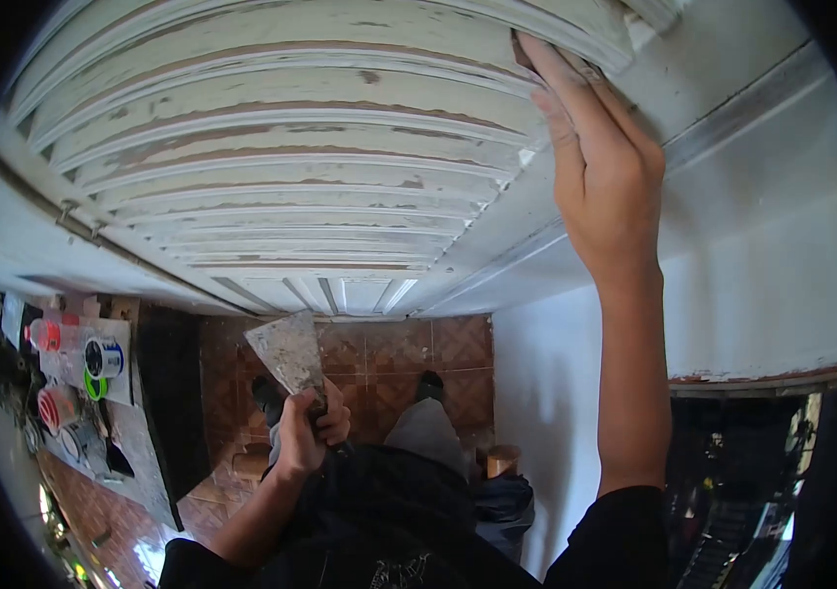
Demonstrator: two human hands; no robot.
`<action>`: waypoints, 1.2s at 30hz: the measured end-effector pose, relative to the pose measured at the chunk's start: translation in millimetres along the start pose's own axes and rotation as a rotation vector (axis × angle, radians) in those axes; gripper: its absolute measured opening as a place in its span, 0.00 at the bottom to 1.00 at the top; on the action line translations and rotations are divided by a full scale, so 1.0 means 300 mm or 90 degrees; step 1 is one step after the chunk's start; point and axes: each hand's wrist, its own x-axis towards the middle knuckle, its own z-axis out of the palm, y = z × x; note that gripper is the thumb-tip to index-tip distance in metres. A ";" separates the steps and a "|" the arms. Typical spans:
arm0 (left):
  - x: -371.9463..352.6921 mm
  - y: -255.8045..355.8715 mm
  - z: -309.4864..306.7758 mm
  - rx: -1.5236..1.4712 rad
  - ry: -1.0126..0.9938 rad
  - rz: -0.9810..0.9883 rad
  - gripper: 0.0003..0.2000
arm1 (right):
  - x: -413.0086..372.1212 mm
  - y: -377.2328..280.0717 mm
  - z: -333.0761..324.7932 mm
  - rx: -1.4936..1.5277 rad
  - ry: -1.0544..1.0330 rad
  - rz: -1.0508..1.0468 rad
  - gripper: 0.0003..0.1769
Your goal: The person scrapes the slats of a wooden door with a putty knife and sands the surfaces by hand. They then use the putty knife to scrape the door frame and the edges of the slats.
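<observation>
My left hand (pixel 303 437) is closed round the handle of a putty knife (pixel 289 351), held low in front of my body. Its wide blade points up and is smeared with pale residue. My right hand (pixel 607 162) reaches up to the right end of the slats on a white louvered door (pixel 291 147). Between its fingers and thumb shows a small dark brown piece (pixel 523 53) that looks like folded sandpaper, partly hidden by the fingers. Patches of worn paint and brown streaks mark the slats.
At the left, a table (pixel 149 432) carries a plastic bottle (pixel 46 335), a white tub (pixel 104 358), a roll of green tape (pixel 96 385) and other clutter. Brown tiles (pixel 394 348) cover the floor. A white wall (pixel 546 393) stands close on the right.
</observation>
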 end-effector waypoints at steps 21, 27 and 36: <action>-0.002 0.034 -0.007 -0.042 -0.026 0.052 0.19 | 0.015 -0.024 0.037 -0.072 -0.006 0.011 0.24; -0.022 0.041 -0.010 -0.033 0.006 0.048 0.18 | 0.003 -0.023 0.026 -0.062 0.026 -0.040 0.23; 0.008 0.091 0.001 0.006 0.015 0.112 0.19 | -0.003 -0.034 0.009 -0.082 0.046 -0.064 0.21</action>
